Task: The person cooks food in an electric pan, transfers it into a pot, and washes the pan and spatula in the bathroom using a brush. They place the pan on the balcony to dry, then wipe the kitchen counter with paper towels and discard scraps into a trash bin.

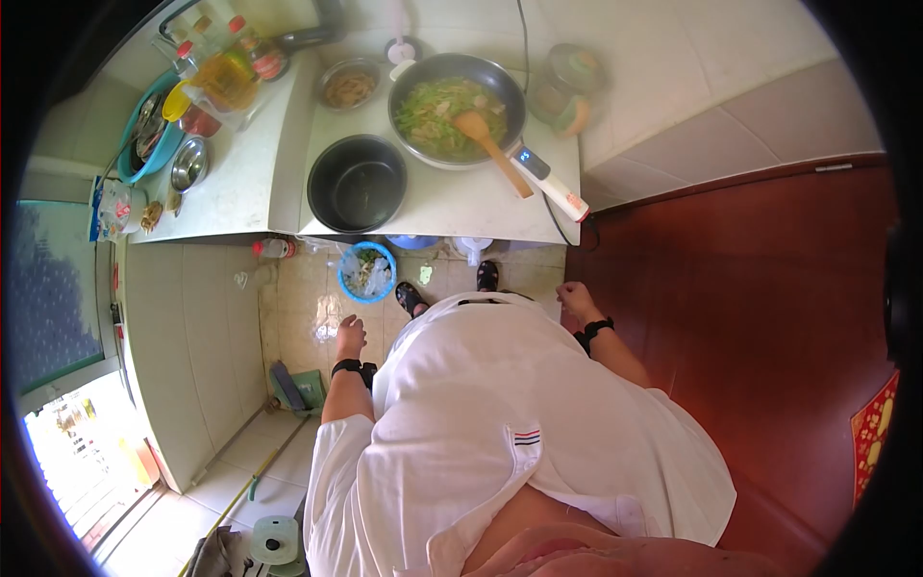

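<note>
Beside my body at the left hangs my left hand, open and loosely curled, holding nothing that I can see. My right hand is also empty, its fingers slightly bent, on the other side of my white shirt. Both stay apart from the counter. A frying pan there holds shredded green food with pale pieces. Inside it leans a wooden spatula, its handle crossing the rim. An empty-looking dark pot stands to the pan's left. Behind that pot is a metal bowl of brownish food.
A white-handled device with a lit display juts over the counter's front edge. Sauce bottles and a teal basin occupy the left counter. A blue waste basket stands on the floor by my feet. At right is a red-brown surface.
</note>
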`<action>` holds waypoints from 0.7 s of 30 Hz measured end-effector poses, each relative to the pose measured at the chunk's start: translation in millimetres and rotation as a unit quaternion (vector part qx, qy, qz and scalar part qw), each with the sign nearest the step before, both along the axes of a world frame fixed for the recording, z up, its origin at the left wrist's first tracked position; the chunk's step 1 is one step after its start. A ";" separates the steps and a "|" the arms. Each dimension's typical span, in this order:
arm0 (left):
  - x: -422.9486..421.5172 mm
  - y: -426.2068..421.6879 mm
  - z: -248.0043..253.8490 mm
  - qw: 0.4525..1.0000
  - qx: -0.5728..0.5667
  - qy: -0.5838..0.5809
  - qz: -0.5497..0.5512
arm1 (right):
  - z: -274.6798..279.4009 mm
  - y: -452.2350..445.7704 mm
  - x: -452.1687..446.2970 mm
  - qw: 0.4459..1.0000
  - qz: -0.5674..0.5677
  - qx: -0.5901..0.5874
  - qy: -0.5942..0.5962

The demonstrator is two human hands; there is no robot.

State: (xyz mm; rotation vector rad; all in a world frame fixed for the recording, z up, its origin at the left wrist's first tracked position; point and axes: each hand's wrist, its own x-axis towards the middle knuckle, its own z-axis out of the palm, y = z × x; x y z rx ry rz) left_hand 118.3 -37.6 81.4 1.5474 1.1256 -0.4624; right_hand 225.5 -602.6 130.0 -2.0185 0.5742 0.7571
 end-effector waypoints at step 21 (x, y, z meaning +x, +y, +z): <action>-5.8 1.4 2.1 0.998 -0.009 0.054 -0.019 | -24.8 -24.3 -28.9 0.999 0.030 -0.018 -0.002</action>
